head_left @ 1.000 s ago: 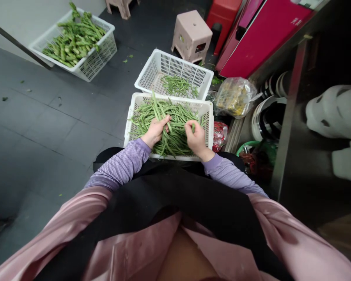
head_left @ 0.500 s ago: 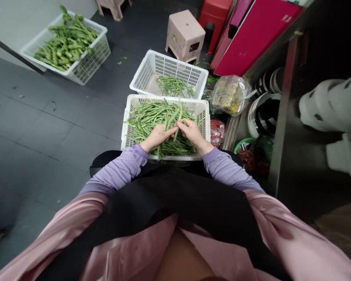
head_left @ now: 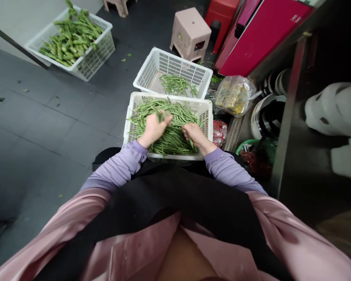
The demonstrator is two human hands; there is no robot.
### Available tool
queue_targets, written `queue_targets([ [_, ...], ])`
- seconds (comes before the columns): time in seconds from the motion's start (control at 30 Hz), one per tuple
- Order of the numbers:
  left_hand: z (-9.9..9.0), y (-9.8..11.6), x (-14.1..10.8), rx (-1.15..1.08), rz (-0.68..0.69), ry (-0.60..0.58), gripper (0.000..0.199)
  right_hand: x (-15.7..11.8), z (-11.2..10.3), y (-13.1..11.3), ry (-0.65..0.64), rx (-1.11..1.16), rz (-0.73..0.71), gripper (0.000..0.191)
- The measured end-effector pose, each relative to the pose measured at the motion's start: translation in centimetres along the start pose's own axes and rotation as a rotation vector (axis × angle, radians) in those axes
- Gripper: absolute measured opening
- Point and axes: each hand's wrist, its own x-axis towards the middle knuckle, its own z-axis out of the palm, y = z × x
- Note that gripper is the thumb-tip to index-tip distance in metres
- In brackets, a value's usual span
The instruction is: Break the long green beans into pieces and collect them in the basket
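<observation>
A white plastic basket (head_left: 128,128) in front of me holds a heap of long green beans (head_left: 172,134). My left hand (head_left: 154,127) is over the heap's left part, its fingers closed around green beans and somewhat smeared by motion. Toward the basket's right side, my right hand (head_left: 194,134) is closed on green beans whose ends show below the fingers. The two hands are apart. Behind stands a second white basket (head_left: 146,74) with a smaller pile of green bean pieces (head_left: 178,84) on its bottom.
A third white basket (head_left: 98,56) of thick green stalks (head_left: 73,39) stands at the back left. A pink stool (head_left: 191,31), a red stool (head_left: 222,19) and a clear bag of yellowish stuff (head_left: 234,95) are beyond. Along the right runs a metal shelf edge (head_left: 289,109).
My hands, close together over the heap before, have moved apart: the left went up and left, the right slightly down. The long beans held up between them no longer stretch across.
</observation>
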Motion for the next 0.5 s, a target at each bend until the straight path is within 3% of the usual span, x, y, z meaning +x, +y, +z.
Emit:
queue_targets([
  [0.07, 0.4, 0.1, -1.0, 0.025, 0.019, -0.093, 0.032, 0.4, 0.0, -0.2, 0.108, 0.083, 0.080, 0.030],
  [0.1, 0.6, -0.1, -1.3, -0.015, -0.016, -0.143, 0.034, 0.4, 0.0, -0.3, 0.091, 0.139, 0.121, 0.030],
  [0.23, 1.5, -2.1, -1.2, -0.194, -0.235, -0.269, 0.040, -0.1, 0.4, -0.4, -0.276, 0.313, 0.275, 0.030],
  [0.33, 2.0, -3.3, -0.8, -0.034, -0.191, -0.214, 0.030, -0.8, 1.0, -0.6, -0.415, 0.360, 0.302, 0.037],
  [0.5, 2.1, -3.9, -0.4, 0.440, -0.030, -0.028, 0.021, -1.7, 1.7, -0.5, -0.334, 0.349, 0.294, 0.036],
])
